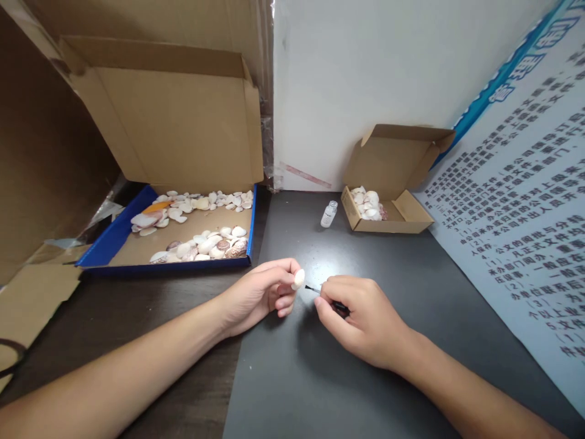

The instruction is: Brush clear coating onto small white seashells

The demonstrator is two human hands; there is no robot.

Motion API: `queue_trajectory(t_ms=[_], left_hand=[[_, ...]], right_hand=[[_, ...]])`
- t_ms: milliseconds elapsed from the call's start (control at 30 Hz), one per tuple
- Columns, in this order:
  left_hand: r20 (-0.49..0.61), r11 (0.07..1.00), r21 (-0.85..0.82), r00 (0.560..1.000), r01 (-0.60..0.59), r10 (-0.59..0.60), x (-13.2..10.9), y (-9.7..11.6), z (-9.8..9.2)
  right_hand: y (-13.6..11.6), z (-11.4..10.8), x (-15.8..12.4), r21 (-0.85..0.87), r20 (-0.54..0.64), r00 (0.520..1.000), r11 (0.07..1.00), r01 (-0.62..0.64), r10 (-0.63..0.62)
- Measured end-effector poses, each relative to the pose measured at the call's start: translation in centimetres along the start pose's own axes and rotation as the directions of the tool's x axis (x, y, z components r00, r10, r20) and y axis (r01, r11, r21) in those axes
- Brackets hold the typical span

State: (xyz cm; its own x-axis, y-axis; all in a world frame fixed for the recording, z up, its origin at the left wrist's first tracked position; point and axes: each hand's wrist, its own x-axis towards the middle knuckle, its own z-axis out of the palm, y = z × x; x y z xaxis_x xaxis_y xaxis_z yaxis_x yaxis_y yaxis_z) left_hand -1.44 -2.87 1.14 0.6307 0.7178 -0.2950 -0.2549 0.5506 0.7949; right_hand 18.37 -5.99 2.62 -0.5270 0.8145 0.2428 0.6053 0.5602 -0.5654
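Note:
My left hand (267,291) pinches a small white seashell (298,279) between thumb and fingers, just above the dark table. My right hand (359,317) is closed on a thin black brush (320,290), whose tip points left and almost touches the shell. A small clear glass bottle (328,214) stands open on the table behind my hands.
A large open cardboard box with a blue rim (114,238) holds several shells at the back left. A small open cardboard box (388,222) with shells sits at the back right. A printed poster (516,238) leans along the right side. A white wall panel stands behind.

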Motion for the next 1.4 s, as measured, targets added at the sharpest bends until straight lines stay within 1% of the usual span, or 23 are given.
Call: queue_trajectory(t_ms=[100, 133, 167, 200, 300, 333, 433, 500, 600, 667, 733, 1033, 1200, 1300, 1400], left_hand=[[0.000, 1.000, -0.007, 1.000, 0.004, -0.004, 0.04, 0.02, 0.01], [0.000, 1.000, -0.008, 1.000, 0.004, -0.004, 0.04, 0.02, 0.01], [0.001, 1.000, -0.007, 1.000, 0.003, -0.003, 0.04, 0.02, 0.01], [0.001, 1.000, -0.006, 1.000, 0.003, -0.003, 0.03, 0.03, 0.01], [-0.006, 1.000, 0.001, 1.000, 0.004, -0.004, 0.01, 0.05, 0.01], [-0.008, 1.000, 0.001, 1.000, 0.004, -0.004, 0.00, 0.06, 0.01], [-0.009, 1.000, -0.007, 1.000, 0.003, -0.003, 0.02, 0.08, 0.05], [-0.012, 1.000, -0.012, 1.000, 0.006, -0.006, 0.04, 0.09, 0.09], [-0.032, 1.000, -0.020, 0.999, 0.007, -0.007, 0.08, 0.11, 0.13], [-0.035, 1.000, -0.022, 0.999, 0.003, -0.004, 0.11, 0.10, 0.13], [-0.028, 1.000, -0.017, 1.000, 0.003, -0.003, 0.12, 0.09, 0.11], [-0.049, 1.000, 0.003, 0.999, 0.019, -0.019, 0.19, 0.03, 0.27], [-0.018, 0.999, -0.051, 1.000, 0.001, -0.002, 0.37, 0.05, 0.05], [-0.016, 0.996, -0.090, 1.000, -0.014, 0.013, 0.56, 0.09, -0.11], [0.008, 0.994, -0.108, 1.000, 0.008, -0.007, 0.75, 0.12, -0.32]], right_hand=[[-0.14, -0.18, -0.11, 0.085, -0.082, 0.986, 0.985, 0.150, -0.143], [-0.18, -0.22, -0.12, 0.097, -0.096, 0.981, 0.979, 0.180, -0.170], [-0.18, -0.21, -0.12, 0.095, -0.094, 0.981, 0.979, 0.180, -0.171], [-0.14, -0.16, -0.09, 0.084, -0.077, 0.986, 0.985, 0.153, -0.147], [0.06, 0.04, 0.05, 0.040, -0.027, 0.999, 0.999, 0.029, -0.028], [0.08, 0.07, 0.07, 0.043, -0.032, 0.999, 0.999, 0.018, -0.017], [-0.11, 0.01, 0.01, 0.109, -0.067, 0.992, 0.988, 0.112, -0.105], [-0.30, -0.08, -0.05, 0.125, -0.050, 0.990, 0.982, 0.139, -0.134], [-0.31, -0.12, -0.08, 0.103, 0.008, 0.999, 0.993, 0.052, -0.054], [-0.16, -0.09, -0.09, 0.095, 0.018, 1.000, 0.995, -0.005, 0.004], [-0.02, -0.04, -0.12, 0.096, 0.020, 1.000, 0.995, -0.025, 0.023], [0.15, 0.34, -0.09, 0.122, 0.049, 0.999, 0.992, -0.030, 0.024], [0.09, 0.33, -0.13, 0.136, 0.035, 0.999, 0.991, -0.014, 0.010], [0.12, 0.27, -0.16, 0.161, 0.033, 0.999, 0.987, 0.018, -0.024], [0.29, 0.15, -0.19, 0.202, 0.028, 0.996, 0.976, 0.076, -0.083]])
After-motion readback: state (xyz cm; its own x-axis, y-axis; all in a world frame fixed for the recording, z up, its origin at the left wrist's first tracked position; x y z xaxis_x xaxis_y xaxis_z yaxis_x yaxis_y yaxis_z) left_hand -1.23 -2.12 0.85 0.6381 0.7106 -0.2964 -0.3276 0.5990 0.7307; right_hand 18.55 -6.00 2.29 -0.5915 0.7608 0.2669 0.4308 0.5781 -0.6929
